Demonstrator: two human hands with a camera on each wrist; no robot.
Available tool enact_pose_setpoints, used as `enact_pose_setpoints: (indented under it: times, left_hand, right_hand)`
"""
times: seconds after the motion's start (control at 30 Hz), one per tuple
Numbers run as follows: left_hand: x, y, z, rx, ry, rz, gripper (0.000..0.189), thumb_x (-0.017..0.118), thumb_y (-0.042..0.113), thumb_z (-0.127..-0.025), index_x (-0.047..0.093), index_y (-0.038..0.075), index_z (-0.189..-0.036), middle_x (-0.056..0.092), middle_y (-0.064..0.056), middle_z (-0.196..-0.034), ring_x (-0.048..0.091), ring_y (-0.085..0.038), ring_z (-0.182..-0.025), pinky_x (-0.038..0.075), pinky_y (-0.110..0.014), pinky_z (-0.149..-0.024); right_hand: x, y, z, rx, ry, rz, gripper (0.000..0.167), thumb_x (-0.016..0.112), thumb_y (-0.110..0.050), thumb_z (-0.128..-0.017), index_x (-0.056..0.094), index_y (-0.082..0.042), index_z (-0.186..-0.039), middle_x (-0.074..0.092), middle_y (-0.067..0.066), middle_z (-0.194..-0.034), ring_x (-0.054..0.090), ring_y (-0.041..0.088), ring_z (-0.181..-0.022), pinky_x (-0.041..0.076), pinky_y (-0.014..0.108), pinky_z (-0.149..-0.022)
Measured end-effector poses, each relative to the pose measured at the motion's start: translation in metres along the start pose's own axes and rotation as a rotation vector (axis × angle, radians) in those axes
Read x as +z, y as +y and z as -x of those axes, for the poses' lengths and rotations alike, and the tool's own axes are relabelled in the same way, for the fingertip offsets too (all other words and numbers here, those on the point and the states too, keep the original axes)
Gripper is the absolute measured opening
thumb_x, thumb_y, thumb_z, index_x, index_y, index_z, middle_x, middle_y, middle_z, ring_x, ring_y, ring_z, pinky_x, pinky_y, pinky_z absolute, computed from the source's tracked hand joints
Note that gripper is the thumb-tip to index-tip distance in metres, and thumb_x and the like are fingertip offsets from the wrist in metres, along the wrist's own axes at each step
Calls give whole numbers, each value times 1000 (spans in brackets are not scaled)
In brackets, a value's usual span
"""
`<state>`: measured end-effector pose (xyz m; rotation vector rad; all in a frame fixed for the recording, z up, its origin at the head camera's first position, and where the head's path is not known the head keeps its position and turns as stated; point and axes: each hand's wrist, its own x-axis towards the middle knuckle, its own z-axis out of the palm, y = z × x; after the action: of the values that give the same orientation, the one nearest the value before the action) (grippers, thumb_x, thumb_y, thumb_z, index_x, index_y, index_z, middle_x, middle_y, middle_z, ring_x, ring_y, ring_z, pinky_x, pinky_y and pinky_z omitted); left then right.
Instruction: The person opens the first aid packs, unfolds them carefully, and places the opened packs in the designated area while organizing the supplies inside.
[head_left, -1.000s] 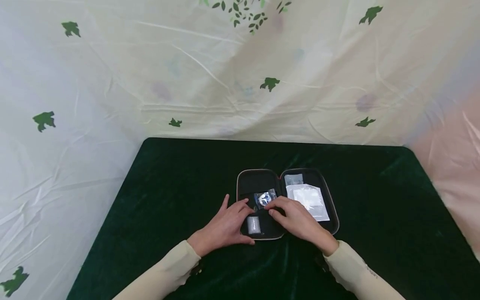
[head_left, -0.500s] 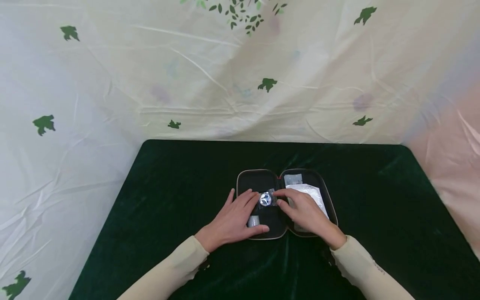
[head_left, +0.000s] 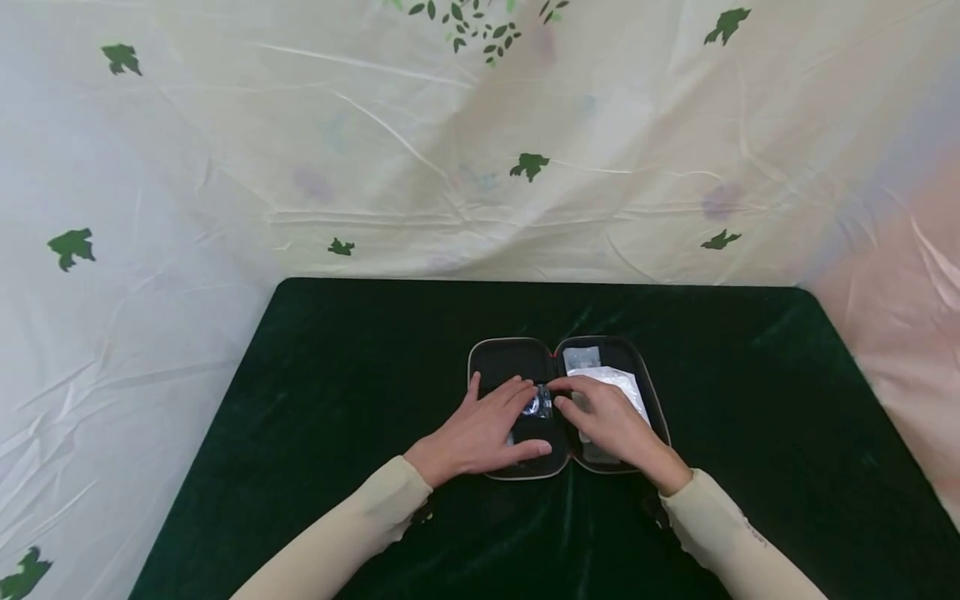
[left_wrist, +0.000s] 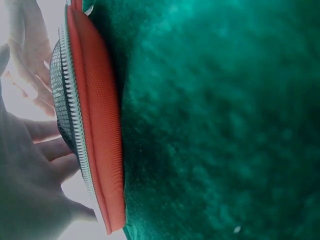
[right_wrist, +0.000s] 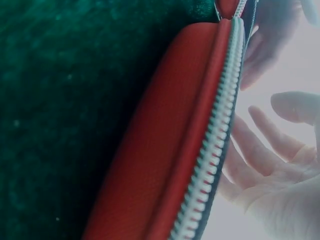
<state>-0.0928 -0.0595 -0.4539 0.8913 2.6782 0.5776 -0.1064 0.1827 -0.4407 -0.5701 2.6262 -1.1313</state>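
An open zip case (head_left: 517, 354) lies on the table, black inside; the wrist views show its red outer shell (left_wrist: 102, 115) and pale zipper teeth (right_wrist: 210, 145). My left hand (head_left: 487, 429) lies over the left half, fingers extended onto a small clear packet (head_left: 543, 402) with a shiny round thing inside, which they partly cover. Beside that packet's right edge is my right hand (head_left: 611, 421), with thumb and bent index finger apart. Beneath the right hand, white packets (head_left: 618, 383) lie in the right half, partly hidden.
Dark green velvety cloth (head_left: 375, 358) covers the table around the case. A pale sheet with green bird and leaf prints (head_left: 420, 167) hangs behind and at the sides. A small translucent packet (head_left: 582, 357) lies at the top of the right half.
My left hand has moved right, its fingers now over the shiny packet and the small whitish packet below mostly hidden. My right hand has shifted slightly right, away from the shiny packet's middle.
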Motion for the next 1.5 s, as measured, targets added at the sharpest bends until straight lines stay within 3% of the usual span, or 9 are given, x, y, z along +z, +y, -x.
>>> enact_pose_setpoints:
  times: [0.27,0.4,0.63,0.83,1.0,1.5]
  left_hand:
    - [1,-2,5,2,-5,85,93,44,78,-95,31,16,-163,36,-6,-166,31,-21,-153,8,-67,-122]
    - [-1,-3,6,5,-20,136,91,55,71,-95,30,15,-164,28,-6,-169,26,-21,-155,10,-62,-124]
    - [-4,-6,10,30,-28,79,101,66,73,-87,35,12,-161,32,-9,-167,26,-24,-155,13,-57,-125]
    - [-1,-7,14,81,-50,33,115,73,77,-78,30,10,-162,28,-11,-169,25,-22,-156,7,-59,-125]
    - [0,-8,15,104,-49,25,114,78,71,-79,28,10,-162,27,-11,-169,23,-22,-156,6,-59,-125]
    - [2,-7,15,107,-36,21,104,80,63,-82,35,10,-158,43,-8,-159,35,-21,-150,8,-56,-126]
  right_hand:
    - [-1,-1,2,3,-9,-4,30,61,-19,-105,68,-10,-133,68,10,-132,62,30,-124,47,59,-104]
    - [-1,-1,1,-9,-5,-6,30,61,-18,-105,68,-10,-133,67,11,-133,61,31,-126,47,59,-105]
    - [-1,-2,1,-46,-14,3,32,62,-18,-104,67,-9,-134,68,10,-133,62,30,-125,48,57,-104]
    - [-2,1,-1,-87,-36,37,34,64,-19,-103,66,-8,-135,68,9,-134,63,28,-125,50,54,-103]
    - [-4,3,0,-97,-84,33,38,66,-23,-103,65,-8,-138,66,9,-136,62,28,-126,48,55,-105]
    - [-7,9,2,-136,-203,72,56,77,-32,-95,61,-8,-143,59,11,-146,52,35,-136,41,59,-111]
